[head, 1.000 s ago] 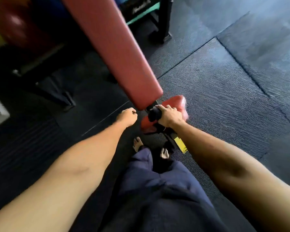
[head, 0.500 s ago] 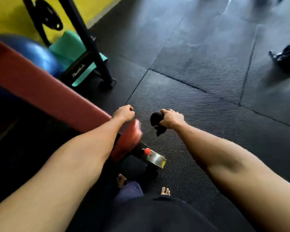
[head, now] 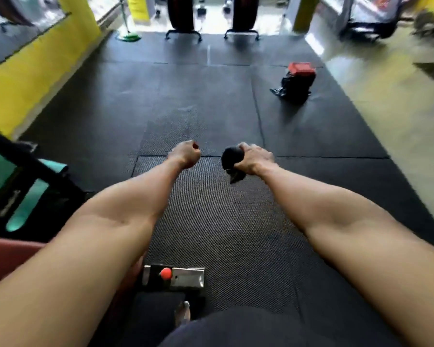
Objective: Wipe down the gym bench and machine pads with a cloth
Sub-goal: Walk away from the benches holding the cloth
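My right hand (head: 254, 157) grips a bunched black cloth (head: 232, 161), held out in the air over the black floor mat. My left hand (head: 187, 154) is a fist with nothing in it, level with the right and a little apart from it. Only a strip of the red bench pad (head: 8, 254) shows at the lower left, mostly hidden under my left forearm. The bench's metal bracket with an orange knob (head: 166, 272) sits on the floor below my arms. Neither hand touches the bench.
A black frame with teal mats (head: 25, 194) stands at the left. A red and black bag (head: 296, 81) lies on the mat far right. A yellow wall (head: 23, 78) runs along the left. Two dark stands (head: 182, 18) are at the far end. My bare foot (head: 183, 313) shows below.
My view has swung up and away from the bench toward the open gym floor. Both hands have come off the red pad and now hang in the air, the cloth still in the right.
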Demonstrator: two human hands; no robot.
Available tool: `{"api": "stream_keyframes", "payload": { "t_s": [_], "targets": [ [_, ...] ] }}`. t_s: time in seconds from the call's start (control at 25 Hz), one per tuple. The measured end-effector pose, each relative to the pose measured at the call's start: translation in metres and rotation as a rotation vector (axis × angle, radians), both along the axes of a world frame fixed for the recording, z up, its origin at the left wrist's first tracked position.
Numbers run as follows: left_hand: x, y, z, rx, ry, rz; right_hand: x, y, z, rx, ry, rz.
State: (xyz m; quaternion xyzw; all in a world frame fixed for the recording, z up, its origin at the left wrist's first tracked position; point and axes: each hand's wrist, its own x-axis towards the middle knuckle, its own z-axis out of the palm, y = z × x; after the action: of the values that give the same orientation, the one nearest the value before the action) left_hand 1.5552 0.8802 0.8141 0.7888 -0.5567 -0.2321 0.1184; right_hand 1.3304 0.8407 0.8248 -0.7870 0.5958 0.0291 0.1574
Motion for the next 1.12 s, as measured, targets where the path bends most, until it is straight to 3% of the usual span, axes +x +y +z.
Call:
{"api": "stream_keyframes", "payload": {
  "t_s": [0.52,1.12],
  "targets": [
    [-0.184,-0.077,0.083,-0.207,-0.039,-0.54,-0.184,0.044,0.097,-0.221,-0.086,-0.571],
    [-0.333,-0.069,0.15,-0.384,0.016,-0.929,-0.285,0.146,0.163,-0.357,-0.011,-0.965]
  ]
}}
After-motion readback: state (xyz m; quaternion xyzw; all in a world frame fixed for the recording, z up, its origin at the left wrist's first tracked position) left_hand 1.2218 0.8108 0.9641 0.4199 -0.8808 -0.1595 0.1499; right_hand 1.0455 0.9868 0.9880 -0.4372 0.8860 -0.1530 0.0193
